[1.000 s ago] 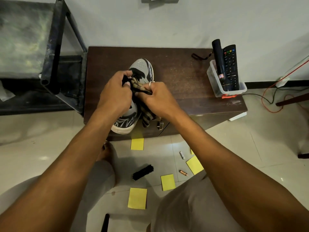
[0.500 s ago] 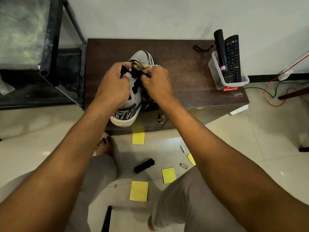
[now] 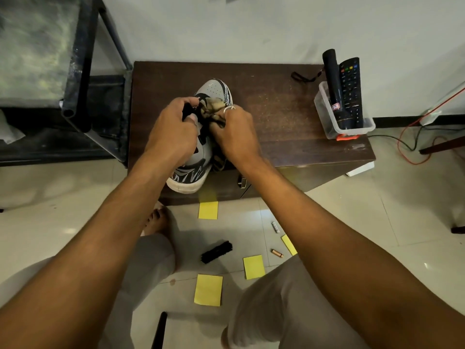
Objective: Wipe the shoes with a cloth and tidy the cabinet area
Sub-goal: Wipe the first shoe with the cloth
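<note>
My left hand (image 3: 173, 129) grips the shoe (image 3: 214, 88), fingers curled round its top. My right hand (image 3: 235, 133) pinches the cloth (image 3: 214, 108) against the shoe. The shoe sits on the cabinet (image 3: 276, 109), heel at the front edge. A box (image 3: 324, 114) stands far right. A brush (image 3: 217, 251) lies on the floor.
</note>
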Motion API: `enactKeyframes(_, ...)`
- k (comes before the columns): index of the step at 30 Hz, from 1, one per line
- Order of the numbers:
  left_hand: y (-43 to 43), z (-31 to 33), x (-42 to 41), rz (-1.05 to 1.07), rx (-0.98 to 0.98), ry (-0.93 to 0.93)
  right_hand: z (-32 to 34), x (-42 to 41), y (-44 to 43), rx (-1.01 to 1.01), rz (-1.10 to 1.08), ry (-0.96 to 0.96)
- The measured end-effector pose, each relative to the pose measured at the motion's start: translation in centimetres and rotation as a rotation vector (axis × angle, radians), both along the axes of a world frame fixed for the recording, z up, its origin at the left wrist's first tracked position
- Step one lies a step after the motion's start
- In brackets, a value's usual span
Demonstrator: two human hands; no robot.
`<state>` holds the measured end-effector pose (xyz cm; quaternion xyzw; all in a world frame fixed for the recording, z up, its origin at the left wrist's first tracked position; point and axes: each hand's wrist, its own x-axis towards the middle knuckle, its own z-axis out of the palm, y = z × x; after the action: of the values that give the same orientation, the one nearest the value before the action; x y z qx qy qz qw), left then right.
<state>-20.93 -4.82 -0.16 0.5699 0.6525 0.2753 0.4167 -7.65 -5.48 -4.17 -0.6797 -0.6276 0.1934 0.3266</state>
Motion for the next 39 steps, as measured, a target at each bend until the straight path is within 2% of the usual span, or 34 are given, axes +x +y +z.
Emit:
enactKeyframes(7,-0.2,-0.1,-0.1,0.018,0.021,-0.012,-0.5,0.4,1.0,-0.037,-0.131,-0.074)
enactKeyframes(13,-0.2,-0.3,0.4,0.105,0.068,-0.013,2.0,0.1,-2.7,-0.228,0.074,0.223)
enactKeyframes(18,-0.4,0.0,0.6,0.119,0.060,-0.016,2.4,0.1,-5.0,-0.314,0.073,0.377)
enactKeyframes(20,-0.5,0.1,0.5,0.096,0.061,-0.007,1.9,0.1,-4.8,-0.242,0.026,0.322)
enactKeyframes(25,-0.6,0.5,0.1,0.046,0.058,0.028,0.9,3.0,-0.2,-0.018,-0.321,0.314)
enactKeyframes(30,-0.9,0.8,0.4,-0.101,-0.056,0.144,-1.0,1.8,-0.3,-0.150,-0.071,0.244)
enactKeyframes(32,-0.7,0.8,0.5,-0.065,-0.074,0.145,-1.4,1.5,-0.6,-0.151,-0.070,0.194)
enactKeyframes(36,-0.3,0.3,0.5,-0.036,-0.097,0.125,-1.2,1.8,-2.5,-0.186,-0.008,0.239)
enactKeyframes(39,-0.1,0.3,0.3,-0.040,-0.121,0.115,-1.8,1.9,-2.7,-0.120,-0.055,0.154)
